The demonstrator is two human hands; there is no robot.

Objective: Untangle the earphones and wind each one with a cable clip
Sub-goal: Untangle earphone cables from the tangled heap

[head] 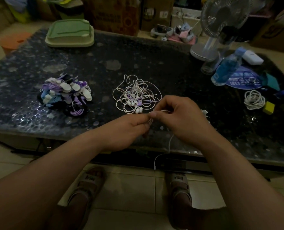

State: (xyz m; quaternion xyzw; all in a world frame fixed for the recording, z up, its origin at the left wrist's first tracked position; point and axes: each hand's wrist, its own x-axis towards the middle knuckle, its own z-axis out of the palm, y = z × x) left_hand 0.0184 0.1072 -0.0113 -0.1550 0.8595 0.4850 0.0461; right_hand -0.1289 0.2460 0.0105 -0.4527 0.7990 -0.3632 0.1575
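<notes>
A tangle of white earphones (135,95) with white and purple earbuds lies in the middle of the dark table (138,60). My left hand (126,128) and my right hand (179,117) meet just in front of it, both pinching one white earphone cable (170,143). That cable hangs down over the table's front edge, its plug dangling near the floor. To the left sits a pile of wound earphones with cable clips (65,95) in white, purple and blue. A few white clips (205,112) peek out behind my right hand.
A green lidded tray (70,34) stands at the back left. A desk fan (220,25), a blue bottle (227,67), a clear cup (208,67), a white coiled cable (254,99) and a yellow block (268,107) crowd the right side. Boxes stand behind the table.
</notes>
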